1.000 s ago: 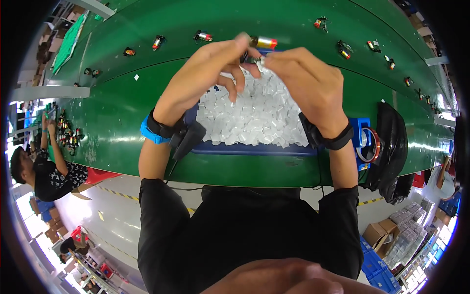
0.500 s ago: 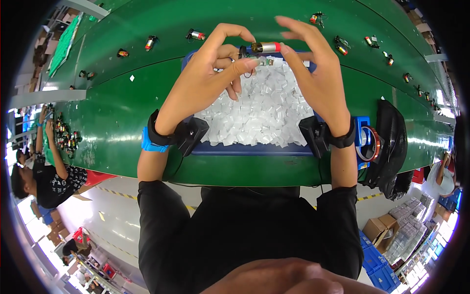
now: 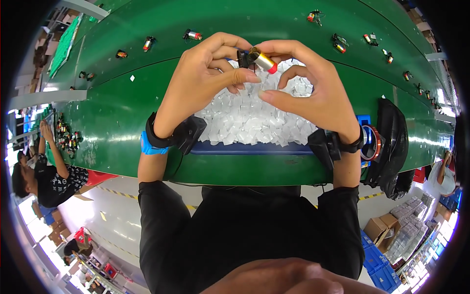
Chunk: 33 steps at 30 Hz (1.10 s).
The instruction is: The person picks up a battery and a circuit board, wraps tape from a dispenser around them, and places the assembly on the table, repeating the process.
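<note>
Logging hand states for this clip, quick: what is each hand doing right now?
Left hand: closed, fingertips pinching the black end of the small motor.
Right hand: closed, fingertips gripping the same motor's metal body.

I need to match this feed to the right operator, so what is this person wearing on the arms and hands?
Both hands are bare, no gloves. The left hand has a black wrist strap carrying a black boxy device, with a bright blue band just behind it. The right hand has a matching black strap and device. Forearms are bare; black sleeves cover the upper arms.
</note>
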{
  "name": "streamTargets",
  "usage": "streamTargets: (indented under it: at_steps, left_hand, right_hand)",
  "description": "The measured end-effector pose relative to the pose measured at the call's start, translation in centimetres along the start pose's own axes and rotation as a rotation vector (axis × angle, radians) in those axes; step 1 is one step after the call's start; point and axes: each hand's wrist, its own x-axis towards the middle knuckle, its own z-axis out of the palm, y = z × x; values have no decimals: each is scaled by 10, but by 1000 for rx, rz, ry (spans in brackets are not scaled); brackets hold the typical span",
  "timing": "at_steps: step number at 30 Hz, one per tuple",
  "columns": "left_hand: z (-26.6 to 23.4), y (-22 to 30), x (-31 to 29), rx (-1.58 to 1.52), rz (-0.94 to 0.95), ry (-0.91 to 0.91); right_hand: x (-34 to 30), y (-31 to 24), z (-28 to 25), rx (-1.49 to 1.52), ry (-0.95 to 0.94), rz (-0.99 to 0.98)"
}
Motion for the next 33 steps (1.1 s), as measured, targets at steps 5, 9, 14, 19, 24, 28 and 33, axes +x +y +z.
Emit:
streamTargets:
  at_steps: [5,9,14,19,24,28,33]
  left_hand:
    - [-8,6,-1,-42,-29,-77]
    - [-10,17,-1,-254,-144,-130]
    - [0,9,-3,-289,-150,-85]
    - [8,2,-3,-139,-23,-43]
    - [11,6,-7,-162,1,-87]
    - [12,8,-6,-180,-15,-71]
    - [16,6,-6,-282,161,17]
  right_hand:
    - [2,4,-5,-129,31,-132]
    - [5,2,-14,-409,48,-420]
    - [3,4,-2,-537,138,-535]
    - [2,11,3,-725,221,-577]
    - [5,14,4,-761,289,-685]
    - [6,1,2,-782,306,-688]
    - [-6,-14,-3,-366,330,-109]
